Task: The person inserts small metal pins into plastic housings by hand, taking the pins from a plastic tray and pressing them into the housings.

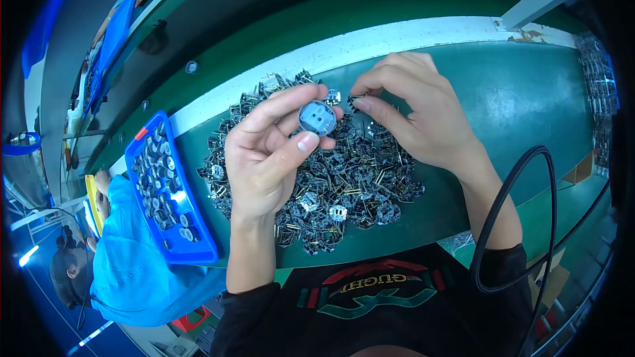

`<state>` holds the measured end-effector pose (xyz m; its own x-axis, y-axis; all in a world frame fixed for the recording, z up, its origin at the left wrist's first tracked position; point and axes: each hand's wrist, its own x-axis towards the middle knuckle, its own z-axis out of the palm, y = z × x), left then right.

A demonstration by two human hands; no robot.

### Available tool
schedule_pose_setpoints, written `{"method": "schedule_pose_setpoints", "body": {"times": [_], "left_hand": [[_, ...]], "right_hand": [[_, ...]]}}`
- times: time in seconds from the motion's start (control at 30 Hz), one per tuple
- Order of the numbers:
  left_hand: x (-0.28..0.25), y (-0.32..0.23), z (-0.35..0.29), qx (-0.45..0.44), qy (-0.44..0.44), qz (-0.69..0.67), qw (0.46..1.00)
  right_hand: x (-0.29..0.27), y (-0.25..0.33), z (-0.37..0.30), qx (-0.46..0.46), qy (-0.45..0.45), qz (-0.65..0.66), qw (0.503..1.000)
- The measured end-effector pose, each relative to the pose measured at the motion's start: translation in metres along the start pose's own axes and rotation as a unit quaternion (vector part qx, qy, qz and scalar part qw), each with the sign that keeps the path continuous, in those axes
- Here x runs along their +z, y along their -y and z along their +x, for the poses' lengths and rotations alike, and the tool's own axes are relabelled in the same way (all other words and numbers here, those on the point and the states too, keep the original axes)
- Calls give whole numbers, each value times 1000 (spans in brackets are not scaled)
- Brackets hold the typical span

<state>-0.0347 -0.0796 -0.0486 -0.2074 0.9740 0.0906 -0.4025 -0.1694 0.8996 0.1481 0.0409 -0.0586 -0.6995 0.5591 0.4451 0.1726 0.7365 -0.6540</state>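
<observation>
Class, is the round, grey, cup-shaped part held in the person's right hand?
No: the left hand holds the round grey part; the right hand pinches a small black piece.

We got room over tabletop (529,99), right side; parts heap (350,175) clogs middle, blue tray (198,252) left, black cable (554,192) lower right.

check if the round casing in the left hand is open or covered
Open: the round casing in the left hand has its hollow side toward the camera, its inside showing within the rim.
</observation>
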Motion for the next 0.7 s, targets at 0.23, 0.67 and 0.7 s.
{"method": "schedule_pose_setpoints", "body": {"times": [0.23, 0.67, 0.7], "left_hand": [[-2, 2, 1, -62, 30, -39, 997], [3, 3, -2, -147, 25, -37, 988], [3, 4, -2, -147, 25, -37, 988]], "right_hand": [[-6, 16, 2, -97, -89, 99, 986], [-1, 22, 1, -139, -85, -8, 987], [-1, 23, 0, -139, -87, -20, 986]]}}
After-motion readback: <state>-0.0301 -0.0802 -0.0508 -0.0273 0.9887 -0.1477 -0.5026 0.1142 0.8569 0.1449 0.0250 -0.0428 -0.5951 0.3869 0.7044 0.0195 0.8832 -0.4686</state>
